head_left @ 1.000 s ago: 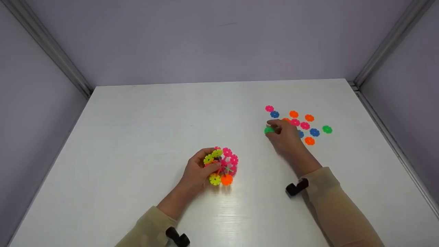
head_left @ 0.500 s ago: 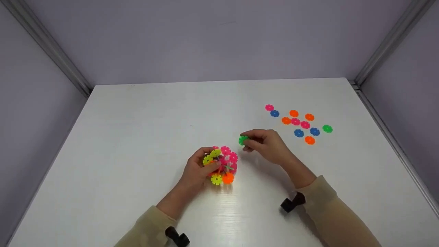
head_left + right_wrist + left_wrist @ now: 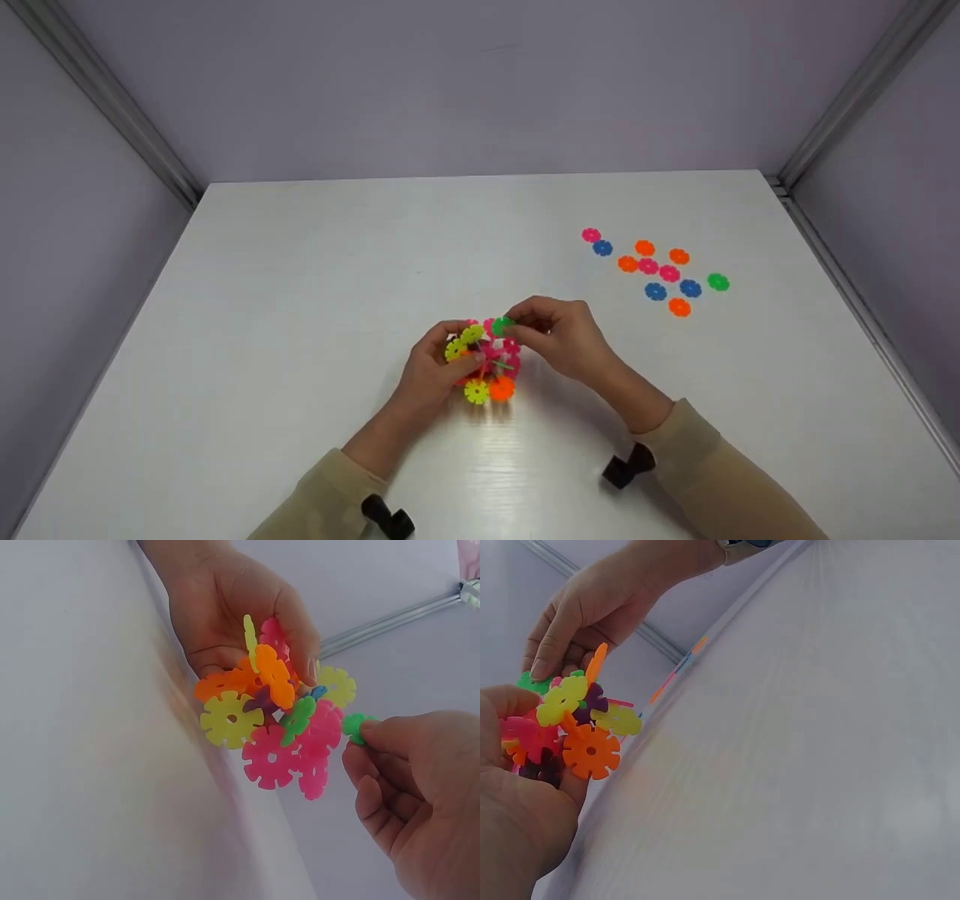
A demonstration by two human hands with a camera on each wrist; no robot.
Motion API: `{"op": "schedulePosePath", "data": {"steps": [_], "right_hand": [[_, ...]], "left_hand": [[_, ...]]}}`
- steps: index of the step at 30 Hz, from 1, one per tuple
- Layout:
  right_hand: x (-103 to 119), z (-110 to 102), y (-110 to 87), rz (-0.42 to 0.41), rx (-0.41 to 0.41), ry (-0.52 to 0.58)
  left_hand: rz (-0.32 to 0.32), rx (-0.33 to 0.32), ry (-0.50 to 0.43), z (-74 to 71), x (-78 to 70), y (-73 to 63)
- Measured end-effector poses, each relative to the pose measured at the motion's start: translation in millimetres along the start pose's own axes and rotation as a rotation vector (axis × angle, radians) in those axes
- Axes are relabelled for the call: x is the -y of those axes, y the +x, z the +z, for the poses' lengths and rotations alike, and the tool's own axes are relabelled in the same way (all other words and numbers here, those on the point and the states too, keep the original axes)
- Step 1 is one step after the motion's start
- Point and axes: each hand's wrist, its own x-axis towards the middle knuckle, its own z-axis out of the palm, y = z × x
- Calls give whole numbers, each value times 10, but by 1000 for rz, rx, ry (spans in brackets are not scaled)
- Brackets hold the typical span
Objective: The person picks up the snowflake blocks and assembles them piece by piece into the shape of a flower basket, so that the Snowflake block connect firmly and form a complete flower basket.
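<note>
My left hand [image 3: 433, 369] grips a cluster of interlocking plastic snowflake discs [image 3: 271, 757], joined edge to edge in pink, yellow, orange, green and purple. Its thumb lies across the near side of the cluster. Between thumb and forefinger my right hand [image 3: 566, 337] pinches one green snowflake disc [image 3: 354, 727] at the cluster's upper right. In the right wrist view this disc is right beside the pink ones; whether it touches them I cannot tell. The left wrist view shows an orange disc [image 3: 591, 751] sticking out of the cluster near my left fingers.
Loose discs lie flat at the table's right: a green disc [image 3: 718, 282], several orange discs [image 3: 679, 307], blue discs [image 3: 655, 292] and pink discs [image 3: 591, 235]. The white table [image 3: 315, 285] ends at a pale back wall [image 3: 480, 97], with side walls left and right.
My right hand has picked the green disc up from beside the loose discs and carried it left and nearer to the cluster. My left hand has stayed almost still.
</note>
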Motion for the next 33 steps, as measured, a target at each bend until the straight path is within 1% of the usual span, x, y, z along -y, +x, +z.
{"op": "schedulePosePath", "data": {"steps": [2, 7, 9, 13, 17, 20, 26, 28, 30, 33], "right_hand": [[13, 12, -5, -25, -7, -16], [10, 52, -10, -69, -34, -37], [2, 66, -13, -72, -39, -44], [-16, 82, -16, -76, -30, -56], [-17, 94, -20, -74, -24, -67], [-10, 107, -20, -67, -17, -79], [-10, 120, -12, -70, 7, -96], [-27, 103, -9, -62, 12, -90], [-49, 77, -2, -45, 14, -70], [-90, 30, 12, -20, 3, -37]], "left_hand": [[5, -2, 0, 2, 3, -2], [3, -9, -36, 16, 1, 7], [-1, -11, -50, 19, -1, 12], [4, -16, -21, 11, -7, 8], [12, -19, -55, 13, -6, 4], [15, -19, -103, 18, -12, 5], [19, -20, -82, 5, -31, -1], [16, -4, -86, 3, -33, 0], [6, 26, -133, 7, -34, 1], [-15, 73, -167, 15, -36, -4]]}}
